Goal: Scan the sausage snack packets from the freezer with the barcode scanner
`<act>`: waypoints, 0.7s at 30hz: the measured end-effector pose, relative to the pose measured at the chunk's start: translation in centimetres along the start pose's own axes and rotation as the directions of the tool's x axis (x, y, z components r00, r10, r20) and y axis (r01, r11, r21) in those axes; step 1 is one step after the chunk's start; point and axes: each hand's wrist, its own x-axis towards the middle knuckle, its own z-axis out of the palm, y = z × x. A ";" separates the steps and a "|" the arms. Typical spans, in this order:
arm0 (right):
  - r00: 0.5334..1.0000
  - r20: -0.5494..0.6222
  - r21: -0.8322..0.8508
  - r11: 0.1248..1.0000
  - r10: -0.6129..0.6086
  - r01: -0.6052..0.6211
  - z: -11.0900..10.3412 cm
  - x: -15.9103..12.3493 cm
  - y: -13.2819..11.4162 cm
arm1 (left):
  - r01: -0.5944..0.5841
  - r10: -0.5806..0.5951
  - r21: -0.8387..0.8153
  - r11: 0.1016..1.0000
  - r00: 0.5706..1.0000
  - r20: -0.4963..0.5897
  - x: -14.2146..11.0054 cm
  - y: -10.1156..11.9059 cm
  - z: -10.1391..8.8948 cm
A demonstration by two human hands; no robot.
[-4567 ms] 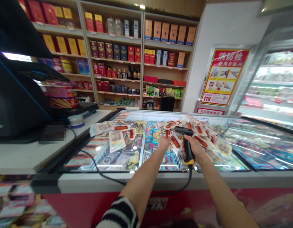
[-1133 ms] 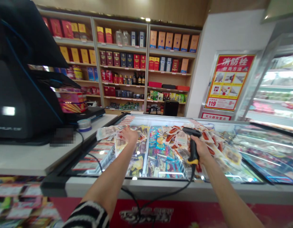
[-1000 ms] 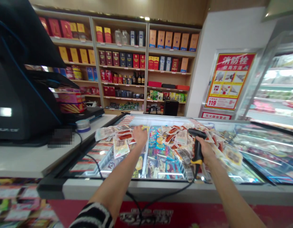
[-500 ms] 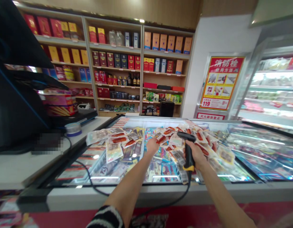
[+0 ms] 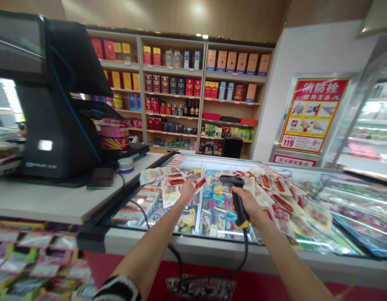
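My right hand (image 5: 248,203) is closed round the handle of a black and yellow barcode scanner (image 5: 239,202), its head pointing left and its cable hanging down at the front. My left hand (image 5: 187,190) grips a sausage packet (image 5: 200,182), clear with a reddish-brown sausage inside, above the freezer's glass top. Left of that hand lies a small group of similar packets (image 5: 171,196). A larger spread of sausage packets (image 5: 279,196) covers the glass to the right of the scanner.
The chest freezer (image 5: 137,242) holds colourful packs under its glass. On the counter (image 5: 49,205) at left stand a checkout terminal (image 5: 55,108) and a round tape-like container (image 5: 126,164). Shelves of boxes and bottles (image 5: 171,85) line the back wall. The scanner cable (image 5: 212,275) loops across the freezer front.
My view has swung left, bringing more of the terminal in. My left hand has carried a sausage packet leftward, away from the right-hand spread. The scanner stays in my right hand.
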 end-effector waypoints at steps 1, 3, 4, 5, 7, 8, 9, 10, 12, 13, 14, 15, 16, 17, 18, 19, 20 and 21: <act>1.000 0.009 0.003 1.000 0.002 -0.002 0.1 0.0 0.0 | 0.001 -0.001 -0.001 1.000 1.000 0.004 0.1 -0.1 -0.4; 1.000 0.018 0.012 1.000 0.004 -0.004 0.2 0.0 0.0 | -0.003 0.003 0.000 1.000 1.000 0.016 0.4 -0.3 -1.2; 1.000 0.022 0.017 1.000 0.005 -0.006 0.2 0.0 0.1 | -0.007 0.007 0.001 1.000 1.000 0.023 0.6 -0.4 -1.5; 1.000 0.025 0.022 1.000 0.009 -0.009 0.2 0.0 0.1 | -0.011 0.011 0.004 1.000 1.000 0.030 0.8 -0.6 -1.7; 0.999 0.031 0.036 0.999 0.021 -0.022 0.1 0.2 0.2 | -0.023 0.022 0.011 1.000 0.999 0.040 1.0 -0.9 -2.1; 0.999 0.034 0.043 0.999 0.028 -0.029 0.1 0.3 0.3 | -0.028 0.027 0.017 0.999 0.999 0.041 1.1 -1.2 -2.2; 0.999 0.036 0.049 0.998 0.034 -0.035 0.1 0.3 0.4 | -0.030 0.029 0.026 0.999 0.999 0.042 1.2 -1.5 -2.3; 0.999 0.035 0.052 0.998 0.038 -0.040 0.0 0.4 0.5 | -0.030 0.028 0.039 0.999 0.999 0.040 1.4 -1.8 -2.5; 0.999 0.026 0.052 0.998 0.046 -0.048 -0.1 0.6 0.5 | -0.020 0.018 0.073 0.997 1.000 0.025 1.7 -2.4 -3.0; 0.999 0.017 0.053 0.997 0.049 -0.050 -0.2 0.7 0.5 | -0.011 0.010 0.095 0.995 1.000 0.012 2.0 -2.8 -3.4; 0.999 0.007 0.056 0.997 0.050 -0.050 -0.3 0.7 0.6 | -0.001 0.002 0.120 0.993 1.000 -0.005 2.2 -3.1 -3.8; 0.999 -0.003 0.061 0.997 0.050 -0.050 -0.5 0.8 0.5 | 0.009 -0.005 0.147 0.989 1.000 -0.026 2.4 -3.4 -4.3; 0.999 -0.013 0.066 0.997 0.051 -0.050 -0.7 0.8 0.5 | 0.016 -0.008 0.176 0.984 0.999 -0.049 2.6 -3.6 -4.6; 0.998 -0.021 0.074 0.996 0.051 -0.049 -0.9 0.9 0.5 | 0.020 -0.005 0.204 0.979 0.997 -0.074 2.7 -3.6 -4.9; 0.998 -0.029 0.084 0.995 0.051 -0.048 -1.1 0.9 0.5 | 0.017 0.006 0.230 0.973 0.995 -0.098 2.6 -3.6 -5.0; 0.998 -0.030 0.097 0.994 0.052 -0.049 -1.2 0.9 0.5 | 0.006 0.024 0.249 0.968 0.993 -0.116 2.4 -3.4 -4.8; 0.998 -0.031 0.110 0.993 0.053 -0.049 -1.4 0.9 0.5 | -0.030 0.064 0.271 0.962 0.991 -0.119 2.0 -3.1 -4.3; 0.998 -0.028 0.121 0.991 0.054 -0.050 -1.5 1.0 0.5 | -0.083 0.117 0.290 0.953 0.988 -0.104 1.5 -2.8 -3.7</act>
